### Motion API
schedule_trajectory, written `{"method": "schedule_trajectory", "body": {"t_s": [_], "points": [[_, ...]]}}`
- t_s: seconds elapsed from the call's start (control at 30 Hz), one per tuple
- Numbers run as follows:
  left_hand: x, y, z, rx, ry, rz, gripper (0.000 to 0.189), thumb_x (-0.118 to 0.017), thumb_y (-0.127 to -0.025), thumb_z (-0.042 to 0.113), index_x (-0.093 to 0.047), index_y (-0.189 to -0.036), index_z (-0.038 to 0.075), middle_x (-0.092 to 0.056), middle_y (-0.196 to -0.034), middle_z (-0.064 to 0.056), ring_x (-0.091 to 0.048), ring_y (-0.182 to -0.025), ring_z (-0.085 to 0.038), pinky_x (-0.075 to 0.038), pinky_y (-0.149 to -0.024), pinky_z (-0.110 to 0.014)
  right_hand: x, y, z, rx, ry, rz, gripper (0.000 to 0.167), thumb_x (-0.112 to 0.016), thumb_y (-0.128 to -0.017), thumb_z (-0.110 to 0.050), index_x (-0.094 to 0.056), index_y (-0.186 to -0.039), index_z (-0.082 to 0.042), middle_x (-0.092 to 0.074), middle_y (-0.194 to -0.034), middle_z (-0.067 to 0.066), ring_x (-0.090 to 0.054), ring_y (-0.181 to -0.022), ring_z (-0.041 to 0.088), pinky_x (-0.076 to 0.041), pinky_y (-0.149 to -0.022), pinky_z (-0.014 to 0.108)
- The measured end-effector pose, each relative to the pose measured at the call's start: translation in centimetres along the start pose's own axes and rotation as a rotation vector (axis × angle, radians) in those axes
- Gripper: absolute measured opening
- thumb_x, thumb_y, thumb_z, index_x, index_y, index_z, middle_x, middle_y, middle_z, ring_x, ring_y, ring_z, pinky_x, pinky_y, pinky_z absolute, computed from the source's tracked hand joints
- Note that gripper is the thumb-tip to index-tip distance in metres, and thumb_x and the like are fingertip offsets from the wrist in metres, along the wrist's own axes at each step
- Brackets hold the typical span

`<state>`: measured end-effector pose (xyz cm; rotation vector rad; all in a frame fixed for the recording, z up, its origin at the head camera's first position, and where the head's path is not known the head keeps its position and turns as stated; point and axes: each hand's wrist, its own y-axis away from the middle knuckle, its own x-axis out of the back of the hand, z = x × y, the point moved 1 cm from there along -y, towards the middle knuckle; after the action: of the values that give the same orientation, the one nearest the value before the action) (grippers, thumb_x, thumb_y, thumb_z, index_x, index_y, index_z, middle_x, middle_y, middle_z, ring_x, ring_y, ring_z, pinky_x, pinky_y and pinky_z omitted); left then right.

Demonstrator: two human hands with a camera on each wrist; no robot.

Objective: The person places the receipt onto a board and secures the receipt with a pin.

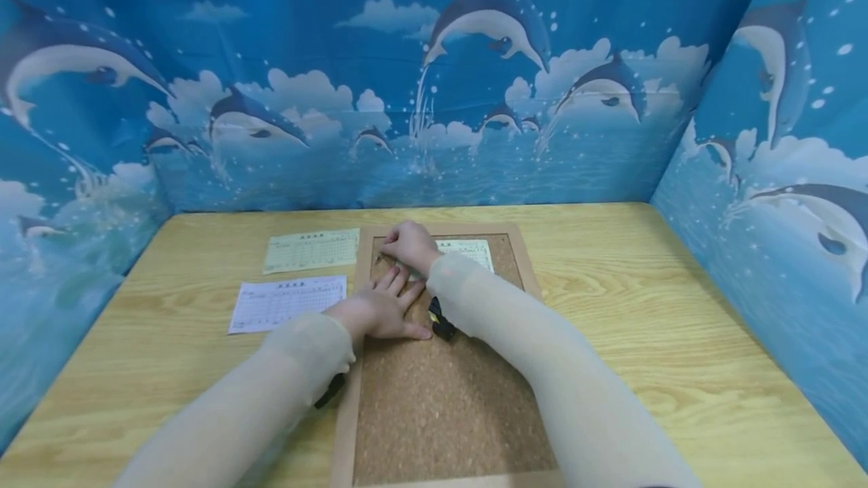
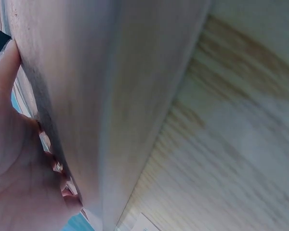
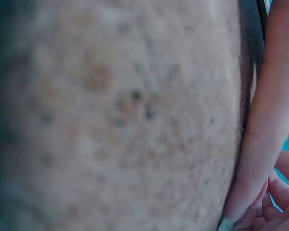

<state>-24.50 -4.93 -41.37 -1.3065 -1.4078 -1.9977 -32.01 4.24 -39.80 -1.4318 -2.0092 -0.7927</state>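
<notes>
Near the centre of the head view, the left hand [image 1: 383, 311] is lying flat with fingers spread on the cork board [image 1: 441, 398], steadying it. The right hand [image 1: 409, 245] is pressing curled fingers onto the upper left corner of a paper slip [image 1: 468, 253] at the board's top; whether it is pinching a pin cannot be told. That slip seems partway fastened. Two more slips, a yellowish one [image 1: 312, 250] and a white one [image 1: 288, 303], are waiting on the table [image 1: 644, 307] to the left. The lower board and right side of the table are offering free room.
</notes>
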Motion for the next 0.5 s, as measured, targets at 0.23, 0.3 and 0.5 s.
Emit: {"method": "schedule_trajectory", "body": {"t_s": [0.23,0.3,0.5], "points": [[0.01,0.06,0.05,0.000,0.008,-0.001,0.098,-0.033,-0.074,0.083,0.006,-0.149,0.032,0.021,-0.152,-0.005,0.018,-0.138,-0.025,-0.005,-0.110,-0.051,-0.14,-0.14,0.07,-0.007,0.009,0.000,0.012,-0.063,-0.090,-0.026,-0.069,-0.088,-0.016,-0.064,-0.082,-0.004,-0.058,-0.068,0.013,-0.048,-0.064,0.028],[0.03,0.09,0.05,0.001,0.009,-0.003,0.098,-0.034,-0.074,0.082,0.006,-0.149,0.032,0.021,-0.152,-0.005,0.018,-0.138,-0.025,-0.005,-0.110,-0.051,-0.14,-0.17,0.01,-0.005,0.016,0.002,0.012,-0.063,-0.091,-0.026,-0.069,-0.089,-0.016,-0.064,-0.084,-0.004,-0.058,-0.070,0.013,-0.049,-0.065,0.028],[-0.01,0.06,-0.01,0.000,0.006,-0.003,0.098,-0.034,-0.074,0.082,0.005,-0.149,0.032,0.022,-0.152,-0.004,0.019,-0.138,-0.024,-0.005,-0.110,-0.051,-0.27,-0.26,-0.07,0.009,0.037,0.001,0.013,-0.061,-0.091,-0.025,-0.070,-0.093,-0.015,-0.064,-0.090,-0.003,-0.059,-0.077,0.011,-0.049,-0.070,0.028]]}}
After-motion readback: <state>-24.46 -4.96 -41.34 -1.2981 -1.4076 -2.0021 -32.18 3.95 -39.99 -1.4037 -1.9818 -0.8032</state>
